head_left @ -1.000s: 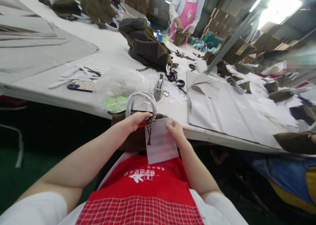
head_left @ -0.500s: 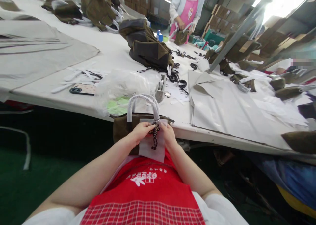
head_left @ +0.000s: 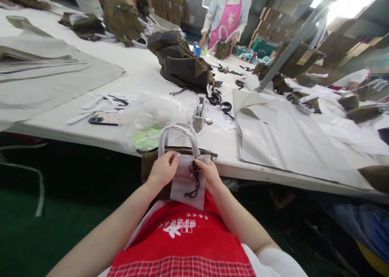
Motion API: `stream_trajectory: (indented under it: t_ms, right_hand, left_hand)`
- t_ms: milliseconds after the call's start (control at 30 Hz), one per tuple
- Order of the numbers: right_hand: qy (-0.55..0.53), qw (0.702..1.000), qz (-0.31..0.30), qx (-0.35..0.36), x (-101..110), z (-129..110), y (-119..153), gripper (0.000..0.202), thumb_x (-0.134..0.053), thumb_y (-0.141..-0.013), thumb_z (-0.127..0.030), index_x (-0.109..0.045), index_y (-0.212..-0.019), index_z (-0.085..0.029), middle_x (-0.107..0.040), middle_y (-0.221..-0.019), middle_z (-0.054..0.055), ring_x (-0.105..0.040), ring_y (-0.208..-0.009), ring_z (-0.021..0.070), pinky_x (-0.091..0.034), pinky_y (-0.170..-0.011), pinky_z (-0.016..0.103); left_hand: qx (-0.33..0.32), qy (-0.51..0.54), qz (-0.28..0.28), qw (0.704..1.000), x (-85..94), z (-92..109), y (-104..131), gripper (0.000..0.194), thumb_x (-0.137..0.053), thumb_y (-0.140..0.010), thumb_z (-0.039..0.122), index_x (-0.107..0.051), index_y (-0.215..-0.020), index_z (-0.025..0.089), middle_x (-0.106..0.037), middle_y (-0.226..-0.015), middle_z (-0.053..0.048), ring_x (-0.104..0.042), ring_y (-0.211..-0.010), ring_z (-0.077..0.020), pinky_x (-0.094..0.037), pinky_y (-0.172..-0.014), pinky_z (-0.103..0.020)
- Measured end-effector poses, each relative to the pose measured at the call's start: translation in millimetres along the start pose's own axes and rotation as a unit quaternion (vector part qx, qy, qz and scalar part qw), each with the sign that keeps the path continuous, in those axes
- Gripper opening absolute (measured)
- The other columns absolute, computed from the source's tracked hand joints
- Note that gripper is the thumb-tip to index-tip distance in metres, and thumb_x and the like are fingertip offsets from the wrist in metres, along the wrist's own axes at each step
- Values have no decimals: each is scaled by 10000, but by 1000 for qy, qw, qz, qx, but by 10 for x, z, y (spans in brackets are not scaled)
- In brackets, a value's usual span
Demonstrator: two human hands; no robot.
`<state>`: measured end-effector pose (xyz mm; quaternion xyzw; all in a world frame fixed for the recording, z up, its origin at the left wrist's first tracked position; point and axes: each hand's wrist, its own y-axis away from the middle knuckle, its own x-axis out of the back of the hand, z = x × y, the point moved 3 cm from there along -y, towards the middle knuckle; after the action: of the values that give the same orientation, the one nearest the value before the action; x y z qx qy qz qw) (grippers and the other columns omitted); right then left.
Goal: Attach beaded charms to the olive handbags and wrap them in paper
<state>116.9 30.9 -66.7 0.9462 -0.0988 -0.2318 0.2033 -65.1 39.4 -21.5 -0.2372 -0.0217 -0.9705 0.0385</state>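
Observation:
An olive-green handbag [head_left: 148,165] stands upright against the table's front edge, its two handles [head_left: 179,127] wrapped in white paper. A pale protective sheet [head_left: 185,187] hangs over the front of the bag. In front of that sheet, a dark bag charm [head_left: 193,169] with a braided cord dangles from the base of the handle. My left hand [head_left: 165,168] is closed in a pinch at the sheet's upper left edge. The thumb of my right hand [head_left: 210,173] presses on the charm's right side, with the other fingers partly hidden.
On the white table [head_left: 219,147] lie a clear plastic bag [head_left: 161,110], a tape dispenser [head_left: 199,114], a phone [head_left: 105,118] and black straps [head_left: 217,98]. Grey sheets [head_left: 273,135] are stacked at right. More bags [head_left: 182,62] lie behind. A person in a pink apron [head_left: 230,17] stands across.
My left hand has let go of the charm and moved left to the sheet's edge. My right thumb has come onto the charm. Across the table, the person's hand has left the small bag's handles.

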Motion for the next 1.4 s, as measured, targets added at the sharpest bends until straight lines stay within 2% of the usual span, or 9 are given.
stream_trajectory:
  t_ms: [133,367,433,567,667,800,967,1033,1400]
  right_hand:
    - [-3,1000,-7,-5,14,-4,16,355,-851,-519,-284,-691,-809,-158,-705,-713,13,-624,-619,171,-521,-625,304]
    - [-30,999,2,-11,51,-14,37,364,-861,-516,-284,-687,-814,-168,-703,-709,11,-625,-606,173,-529,-580,301]
    - [-29,999,2,-12,51,3,29,378,-863,-511,-285,-683,-823,-172,-704,-713,11,-624,-599,174,-528,-572,307]
    - [11,999,22,31,59,67,-15,369,-853,-523,-296,-691,-831,-177,-718,-756,14,-645,-666,179,-531,-662,315]
    - [63,995,32,76,84,87,-46,350,-824,-565,-331,-700,-856,-180,-726,-801,18,-649,-728,189,-522,-716,318]
    - [198,972,-3,125,172,-21,-21,284,-710,-713,-424,-691,-885,-198,-718,-823,26,-629,-759,196,-499,-727,315]
    - [525,816,25,241,325,-245,114,319,-592,-815,-471,-527,-625,-223,-527,-545,-12,-475,-555,149,-363,-587,264]
    - [549,791,9,269,309,-261,143,332,-561,-837,-450,-468,-611,-225,-480,-527,-28,-427,-521,131,-323,-558,255]
    - [454,848,-61,267,22,-144,39,207,-565,-839,-388,-532,-710,-230,-557,-574,-25,-522,-533,142,-392,-581,260]
  left_hand:
    - [138,173,-146,964,-259,-45,-33,342,-731,-694,491,-696,-791,165,-728,-767,-64,-654,-745,-238,-494,-715,-317]
    - [358,453,-252,776,-471,-5,199,333,-764,-687,381,-722,-916,142,-757,-901,-112,-706,-792,-249,-561,-805,-391]
    - [334,446,-249,792,-473,-2,223,361,-768,-684,387,-726,-949,146,-758,-938,-113,-708,-847,-263,-555,-837,-403]
    - [193,296,-158,922,-497,-12,146,379,-811,-631,363,-743,-941,155,-765,-930,-87,-692,-914,-279,-531,-872,-392]
    - [121,180,-125,968,-548,-12,72,305,-805,-629,321,-756,-890,171,-768,-908,-62,-689,-928,-283,-525,-878,-371]
    - [119,166,-116,972,-569,-60,9,295,-802,-623,294,-757,-884,166,-772,-921,-66,-696,-918,-277,-528,-871,-366]
    - [155,202,-114,960,-528,-138,-27,387,-827,-582,350,-758,-911,156,-774,-917,-75,-701,-902,-273,-539,-831,-365]
    - [149,215,-121,958,-530,-132,-28,382,-828,-578,339,-761,-911,165,-775,-927,-64,-699,-924,-266,-531,-867,-363]
    - [133,232,-50,962,-669,-116,128,242,-702,-720,290,-723,-932,175,-757,-975,-45,-681,-955,-242,-509,-918,-345]
